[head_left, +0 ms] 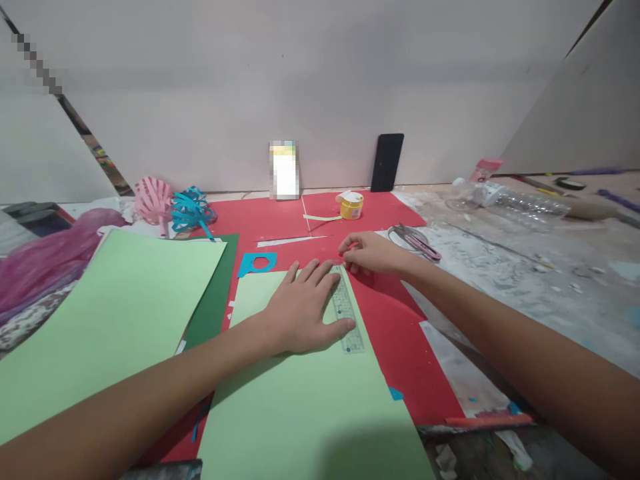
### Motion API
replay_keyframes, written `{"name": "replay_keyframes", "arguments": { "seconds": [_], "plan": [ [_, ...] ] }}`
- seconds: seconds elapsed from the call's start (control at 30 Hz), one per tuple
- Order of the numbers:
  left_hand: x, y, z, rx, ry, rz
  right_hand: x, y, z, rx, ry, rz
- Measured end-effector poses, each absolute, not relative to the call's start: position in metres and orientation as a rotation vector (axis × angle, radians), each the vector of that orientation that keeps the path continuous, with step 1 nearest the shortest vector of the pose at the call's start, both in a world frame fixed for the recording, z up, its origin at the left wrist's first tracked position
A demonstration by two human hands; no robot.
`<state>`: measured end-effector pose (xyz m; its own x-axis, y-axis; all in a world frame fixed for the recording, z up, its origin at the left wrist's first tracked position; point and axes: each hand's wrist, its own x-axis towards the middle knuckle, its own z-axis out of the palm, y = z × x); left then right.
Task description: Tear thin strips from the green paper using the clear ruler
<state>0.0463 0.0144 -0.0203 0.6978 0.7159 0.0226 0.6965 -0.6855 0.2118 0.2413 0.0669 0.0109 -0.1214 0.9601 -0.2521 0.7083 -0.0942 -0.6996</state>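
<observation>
Seen from above the person's own arms, a light green sheet of paper (pixel 305 393) lies on a red sheet (pixel 395 333) spread over a dusty work surface (pixel 525 280). The left hand (pixel 305 310) lies flat and open, fingers spread, pressing a clear ruler (pixel 345 313) down along the right edge of the green paper. The right hand (pixel 373 253) rests just beyond the far end of the ruler, its fingers curled and pinched together at the paper's top corner; whether it holds anything there cannot be told. A second, larger light green sheet (pixel 115 313) lies to the left, overlapping a dark green one (pixel 215 293). A blue paper scrap (pixel 257 263) sits just past the paper's far edge. Farther back stand a yellow roll of tape (pixel 351 205), a pair of scissors (pixel 415 241), a dark phone (pixel 387 162) leaning on the wall, pink (pixel 153 199) and blue (pixel 193 210) paper curls, and an empty plastic bottle (pixel 510 200) on its side.
</observation>
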Motion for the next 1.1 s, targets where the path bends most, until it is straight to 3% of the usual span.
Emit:
{"name": "replay_keyframes", "arguments": {
  "seconds": [0.5,1.1],
  "plan": [
    [0.0462,0.0159,-0.0230,2.719,1.129,0.159,0.2340,0.0632,0.0116,-1.866,-2.034,0.682],
    [0.0464,0.0160,-0.0213,2.727,1.130,0.155,0.2361,0.0646,0.0135,-1.876,-2.002,0.804]
  ]
}}
